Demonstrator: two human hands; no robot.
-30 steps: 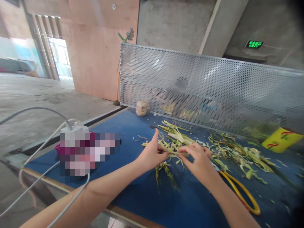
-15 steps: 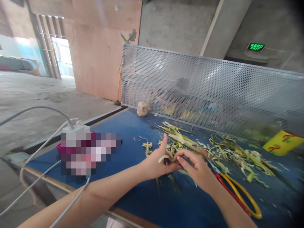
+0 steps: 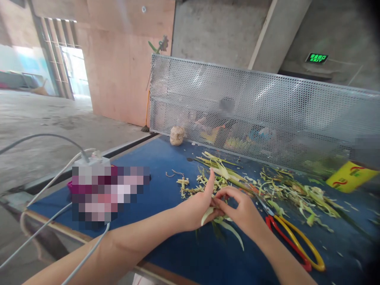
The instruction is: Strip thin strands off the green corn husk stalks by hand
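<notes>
My left hand (image 3: 197, 209) is over the blue tabletop, thumb pointing up and fingers curled round pale green leaf strips (image 3: 206, 217). Against it, my right hand (image 3: 242, 208) pinches with thumb and forefinger at the same bundle; its fingertips partly hide what they grip. One long strip (image 3: 235, 232) hangs below the hands, with darker leaf ends under it. Just behind the hands lie small woven or knotted leaf pieces (image 3: 219, 182). To the right of my right hand rest scissors (image 3: 269, 212) with one red and one yellow handle.
Leaf scraps (image 3: 297, 194) litter the table's right side, near a yellow packet (image 3: 353, 177). A perforated metal screen (image 3: 252, 95) borders the back, with a pale carved lump (image 3: 177, 135) before it. A white power adapter (image 3: 92, 166) with cables and a blurred area occupy the left.
My right hand has shifted slightly left and closer against my left hand. The pale strip at my left hand now points downward, and a long strip hangs out below.
</notes>
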